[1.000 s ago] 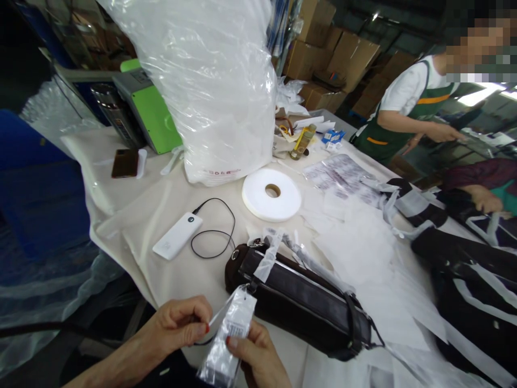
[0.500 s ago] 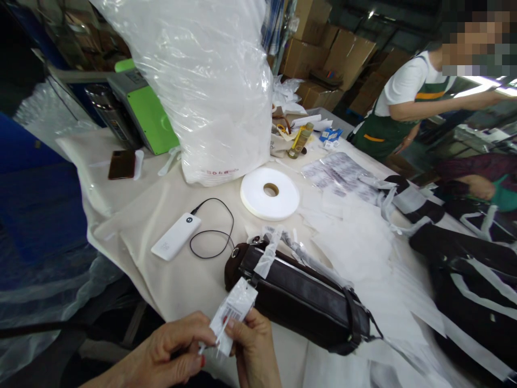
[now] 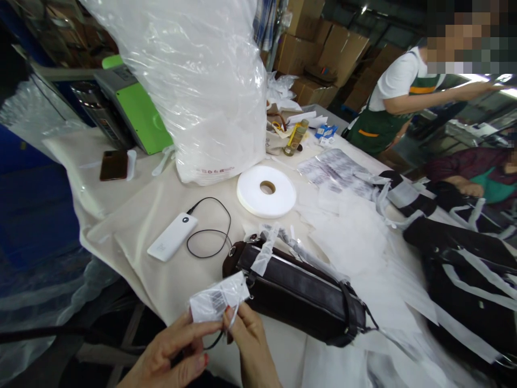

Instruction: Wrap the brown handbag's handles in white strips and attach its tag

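A dark brown leather bag (image 3: 299, 293) lies on its side on the cream-covered table (image 3: 161, 215), its zip pull and strap wrapped in clear film. A white barcode tag in a clear sleeve (image 3: 218, 302) hangs by a thin cord from the bag's near end. My left hand (image 3: 173, 353) and my right hand (image 3: 250, 345) both pinch that tag at the table's near edge, fingertips closed on its lower edge.
A white power bank (image 3: 172, 243) with a black cable, a white tape roll (image 3: 266, 191) and a big clear plastic sack (image 3: 194, 81) stand behind the bag. More black bags (image 3: 464, 258) lie right. Two other people work at the far right.
The tag has turned from upright to lying sideways between my fingers, and both hands have slid slightly left. The person at the back has stretched an arm out to the right.
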{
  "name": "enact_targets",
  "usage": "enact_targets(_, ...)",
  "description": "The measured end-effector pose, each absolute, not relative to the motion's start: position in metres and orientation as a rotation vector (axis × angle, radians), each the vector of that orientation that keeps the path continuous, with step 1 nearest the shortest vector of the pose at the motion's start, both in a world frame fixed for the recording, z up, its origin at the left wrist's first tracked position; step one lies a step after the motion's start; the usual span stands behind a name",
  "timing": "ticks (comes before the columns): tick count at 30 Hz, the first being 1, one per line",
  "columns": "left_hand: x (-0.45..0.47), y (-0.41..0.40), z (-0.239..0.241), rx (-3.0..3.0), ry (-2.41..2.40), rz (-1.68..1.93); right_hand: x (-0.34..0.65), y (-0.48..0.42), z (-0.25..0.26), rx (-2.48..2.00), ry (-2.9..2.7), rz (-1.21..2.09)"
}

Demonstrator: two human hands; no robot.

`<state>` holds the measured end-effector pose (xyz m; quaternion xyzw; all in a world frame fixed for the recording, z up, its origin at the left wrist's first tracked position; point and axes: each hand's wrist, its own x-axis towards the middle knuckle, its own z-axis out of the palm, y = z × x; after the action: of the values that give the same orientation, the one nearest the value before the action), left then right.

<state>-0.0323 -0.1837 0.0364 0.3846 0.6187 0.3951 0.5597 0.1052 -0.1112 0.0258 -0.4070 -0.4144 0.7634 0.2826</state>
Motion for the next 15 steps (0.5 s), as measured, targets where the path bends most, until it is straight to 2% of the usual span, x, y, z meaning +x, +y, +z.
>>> enact_targets(4,-0.038,-0.174,0.045,0.736,1.518,1.008,0.113,-0.120,0.017,-1.077,-1.106,2.083)
enact_targets(10,-0.053,-0.170,0.044,0.504,1.746,1.263,0.117,-0.133,0.004,-1.329,-0.873,1.697)
enact_targets(15,-0.059,-0.171,0.038,0.463,1.746,1.523,0.118,-0.135,0.005,-1.356,-0.838,1.513)
